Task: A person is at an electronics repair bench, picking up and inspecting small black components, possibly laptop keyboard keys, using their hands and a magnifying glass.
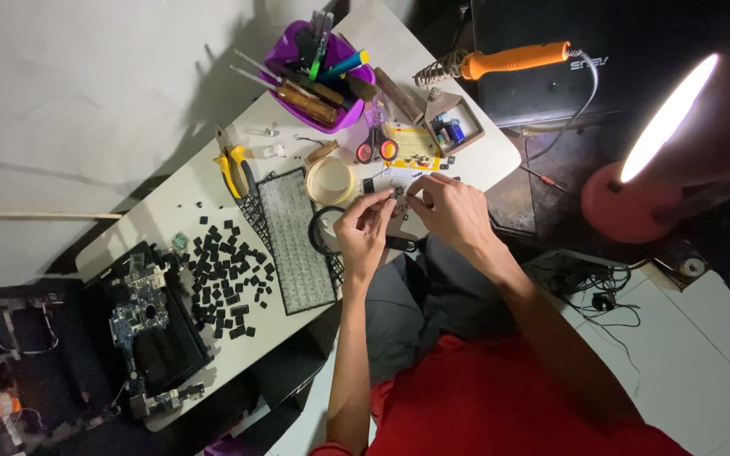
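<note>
Fingers [379,203] of your left hand [363,232] were pinched on a small dark keycap [400,195], and the fingers of your right hand [454,211] met it from the other side, so both hands were closed on the one piece. It was held in the air just above the counter [213,211], over its near edge and beside the tape roll [329,180].

Handling, as judged: the keycap looked very light and rigid, thin plastic with clips underneath that would likely snap if bent. It was too small to grip anywhere but at its edges, fingertip to fingertip, and would drop easily if the pinch slackened.

Appearance: black, flat and roughly square; its underside and any marking were too small to make out.

Surroundings noted:
- keyboard frame [296,241], stripped, lay on the counter to your left;
- loose keycaps [226,274] lay scattered beside it;
- circuit board [141,325] sat at the far left end;
- yellow cutters [234,169] and scissors [376,145] lay near the purple tool cup [323,80];
- soldering iron [500,61] rested in its stand;
- lamp [652,160] was lit at your right.
</note>
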